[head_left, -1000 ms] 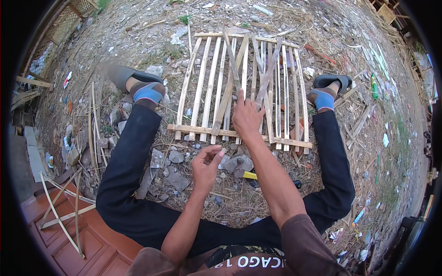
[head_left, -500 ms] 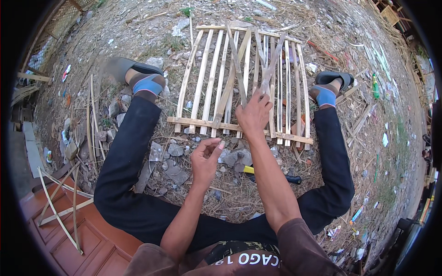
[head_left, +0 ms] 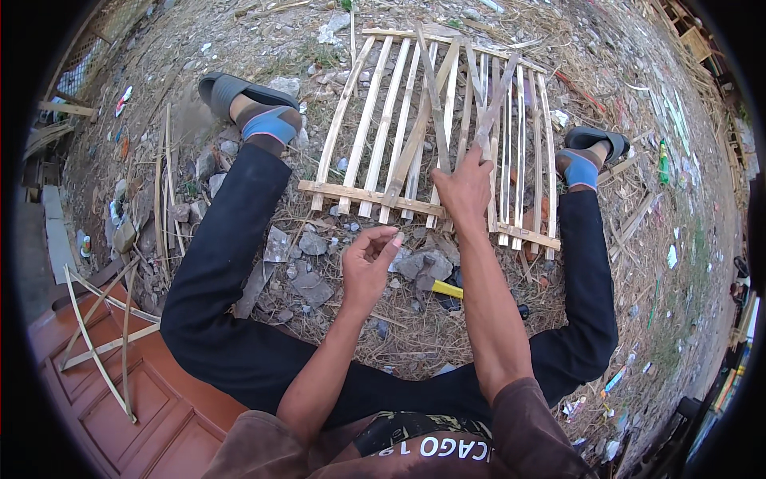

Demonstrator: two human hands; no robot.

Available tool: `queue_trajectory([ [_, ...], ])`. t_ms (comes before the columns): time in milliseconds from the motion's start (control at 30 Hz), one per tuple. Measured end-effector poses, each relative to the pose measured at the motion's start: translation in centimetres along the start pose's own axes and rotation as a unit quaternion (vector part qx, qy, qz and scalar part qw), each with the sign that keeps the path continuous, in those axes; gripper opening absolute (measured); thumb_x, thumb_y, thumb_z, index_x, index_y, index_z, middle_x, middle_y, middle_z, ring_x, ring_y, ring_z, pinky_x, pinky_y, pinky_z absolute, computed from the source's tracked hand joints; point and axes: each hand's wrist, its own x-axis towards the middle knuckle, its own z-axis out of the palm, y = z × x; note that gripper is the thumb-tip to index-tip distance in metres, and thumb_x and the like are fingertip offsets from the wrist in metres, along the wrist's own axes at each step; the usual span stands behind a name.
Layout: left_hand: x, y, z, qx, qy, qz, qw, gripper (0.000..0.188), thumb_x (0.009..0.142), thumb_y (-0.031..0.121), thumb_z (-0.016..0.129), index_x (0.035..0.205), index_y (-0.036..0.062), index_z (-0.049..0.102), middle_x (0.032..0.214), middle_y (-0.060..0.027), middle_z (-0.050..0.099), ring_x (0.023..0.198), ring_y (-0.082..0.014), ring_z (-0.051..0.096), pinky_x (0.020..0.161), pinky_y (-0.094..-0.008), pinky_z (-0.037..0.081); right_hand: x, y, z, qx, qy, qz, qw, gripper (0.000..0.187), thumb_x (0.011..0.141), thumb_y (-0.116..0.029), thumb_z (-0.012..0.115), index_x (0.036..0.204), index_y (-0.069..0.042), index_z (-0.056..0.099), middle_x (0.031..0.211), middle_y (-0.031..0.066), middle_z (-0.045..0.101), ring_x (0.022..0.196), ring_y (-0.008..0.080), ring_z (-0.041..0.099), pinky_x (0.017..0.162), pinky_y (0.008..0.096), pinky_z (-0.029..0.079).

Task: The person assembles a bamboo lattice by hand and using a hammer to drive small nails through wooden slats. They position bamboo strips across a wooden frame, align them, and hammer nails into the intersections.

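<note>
A panel of pale wooden slats (head_left: 369, 132), joined by a crosspiece at each end, lies on the ground between my feet. Several greyer loose laths (head_left: 431, 88) rest across it at a slant. My right hand (head_left: 464, 191) reaches over the near crosspiece (head_left: 359, 194), fingers closed round the near end of a grey lath (head_left: 496, 100). Closer to me, my left hand (head_left: 367, 267) hovers above the ground with thumb and forefinger pinched together. Whatever is between those fingertips is too small to make out. A hammer with a yellow and black handle (head_left: 448, 289) lies partly behind my right forearm.
Stones (head_left: 311, 289) and dry straw cover the ground near the panel. My sandalled feet flank it. A brown panelled door (head_left: 152, 391) lies at lower left with thin strips (head_left: 100, 351) on top. More long sticks (head_left: 169, 184) lie left of my leg.
The whole view has shifted, so the panel and hands appear farther right and higher. My left foot, blurred before, is sharp now. Both hands keep nearly the same pose.
</note>
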Motion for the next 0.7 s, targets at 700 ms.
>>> queue_trajectory([
  [700,-0.3,-1.6,0.6,0.03,-0.045,-0.047,0.997,0.019,0.092,0.007,0.071,0.11,0.0023,0.067,0.088,0.001,0.065,0.08,-0.0062,0.058,0.072,-0.0224,0.047,2.4,-1.5,-7.7,0.004,0.013,-0.022,1.0,0.085,0.072,-0.028,0.077,0.143,-0.003,0.037,0.122,0.031,0.051,0.106,0.0477,0.06,0.094,0.0503,0.049],
])
